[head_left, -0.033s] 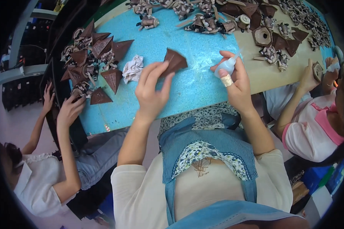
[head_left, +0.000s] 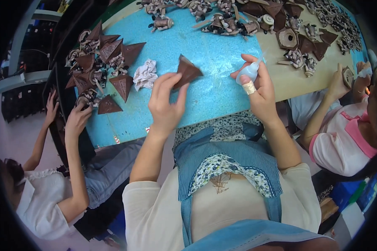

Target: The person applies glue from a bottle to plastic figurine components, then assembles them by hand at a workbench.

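My left hand is closed on a brown cone-shaped piece with angled sides. Fingers and thumb pinch its lower left side just over the blue table top. In my right hand sits a small translucent squeeze bottle with a thin nozzle that points up and to the right. A pale strip of tape wraps my right thumb. Between the left hand and a pile of brown pieces, a crumpled white tissue lies on the table.
Brown cones and small figures form a pile at the left, beside a co-worker's hand. More figures and cones spread along the far side. At the right, another co-worker's hand holds a brown piece.
The brown cone in my left hand has tilted slightly and shifted a little to the left. My right hand with the bottle has barely moved.
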Action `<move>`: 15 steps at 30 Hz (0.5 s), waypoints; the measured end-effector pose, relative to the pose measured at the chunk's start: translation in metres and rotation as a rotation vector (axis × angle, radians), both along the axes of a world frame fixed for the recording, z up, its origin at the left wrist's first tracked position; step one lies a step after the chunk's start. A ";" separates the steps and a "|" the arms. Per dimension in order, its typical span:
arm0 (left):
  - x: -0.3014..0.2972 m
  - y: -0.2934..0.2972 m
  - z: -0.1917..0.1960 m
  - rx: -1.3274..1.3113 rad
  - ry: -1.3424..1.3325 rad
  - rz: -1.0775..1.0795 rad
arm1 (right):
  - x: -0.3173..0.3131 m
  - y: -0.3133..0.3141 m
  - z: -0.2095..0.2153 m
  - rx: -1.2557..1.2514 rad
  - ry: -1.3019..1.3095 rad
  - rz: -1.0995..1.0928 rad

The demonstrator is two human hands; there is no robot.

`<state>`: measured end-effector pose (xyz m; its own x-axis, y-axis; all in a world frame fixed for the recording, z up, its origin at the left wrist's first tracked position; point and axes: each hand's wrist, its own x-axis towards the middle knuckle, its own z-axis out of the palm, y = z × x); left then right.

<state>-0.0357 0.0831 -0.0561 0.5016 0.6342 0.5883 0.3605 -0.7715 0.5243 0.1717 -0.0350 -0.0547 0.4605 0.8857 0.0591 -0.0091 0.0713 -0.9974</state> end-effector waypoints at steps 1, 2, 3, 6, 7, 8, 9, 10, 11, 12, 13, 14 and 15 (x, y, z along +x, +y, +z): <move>-0.007 -0.010 -0.003 -0.112 0.006 0.029 | -0.001 0.000 0.002 0.012 0.013 -0.008; -0.011 -0.015 -0.003 -0.121 0.005 0.029 | -0.002 -0.002 0.005 0.003 0.012 -0.007; -0.014 -0.019 0.000 -0.207 0.063 0.086 | -0.002 -0.005 0.007 -0.012 0.021 0.001; -0.002 -0.021 0.028 -0.346 0.103 0.074 | -0.003 -0.009 0.009 -0.018 0.016 -0.004; 0.003 -0.021 0.034 -0.392 0.087 0.009 | -0.004 -0.009 0.010 -0.003 0.005 -0.015; 0.008 -0.018 0.033 -0.256 0.161 -0.006 | -0.003 -0.010 0.011 -0.007 0.000 -0.009; 0.014 -0.016 0.026 -0.260 0.155 -0.003 | -0.001 -0.011 0.015 -0.013 -0.031 -0.015; 0.022 -0.016 0.015 -0.223 0.211 0.068 | 0.002 -0.012 0.019 -0.017 -0.060 -0.021; 0.025 -0.015 0.005 -0.184 0.266 0.139 | 0.004 -0.015 0.024 -0.019 -0.065 -0.017; 0.025 -0.014 -0.003 -0.185 0.256 0.132 | 0.006 -0.018 0.029 -0.011 -0.077 -0.012; 0.027 -0.017 -0.003 -0.190 0.251 0.126 | 0.008 -0.022 0.033 -0.006 -0.088 -0.014; 0.031 -0.023 0.001 -0.486 -0.024 0.011 | 0.009 -0.024 0.042 0.005 -0.101 -0.030; 0.033 -0.028 0.005 -0.777 -0.304 -0.107 | 0.012 -0.028 0.048 -0.001 -0.105 -0.035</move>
<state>-0.0029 0.0547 -0.0509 0.4725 0.8726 0.1237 0.0628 -0.1734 0.9829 0.1833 -0.0625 -0.0062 0.4826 0.8693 0.1074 0.0979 0.0683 -0.9929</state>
